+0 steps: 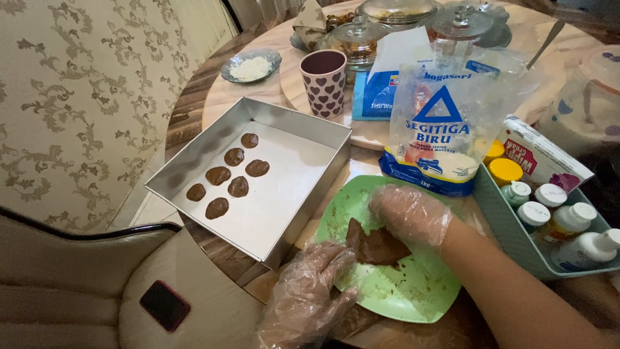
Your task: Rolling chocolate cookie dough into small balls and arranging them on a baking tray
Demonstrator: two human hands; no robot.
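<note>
Right hand [408,214]: in a thin clear glove, it lies on the brown dough [376,247], the fingers curled down on the upper edge of the dough and pressing or pinching it; how firm the grip is I cannot tell.
Left hand [311,289]: also gloved, open with the fingers spread, the fingertips touching the plate [413,291] rim just beside the dough; it holds nothing.
Dough: one flat dark lump on the green plate, under the right hand and just right of the left fingertips.
Tray [284,194]: a square metal one, up and left of both hands, touching the plate edge (seven small dough pieces [218,175] lie in it, on its left half).
Flour bag [445,129]: clear, upright, just beyond the right hand.
Cup [323,83]: heart pattern, farther behind the tray.
Bottles [562,220]: white caps, in a box to the right of the right arm.
</note>
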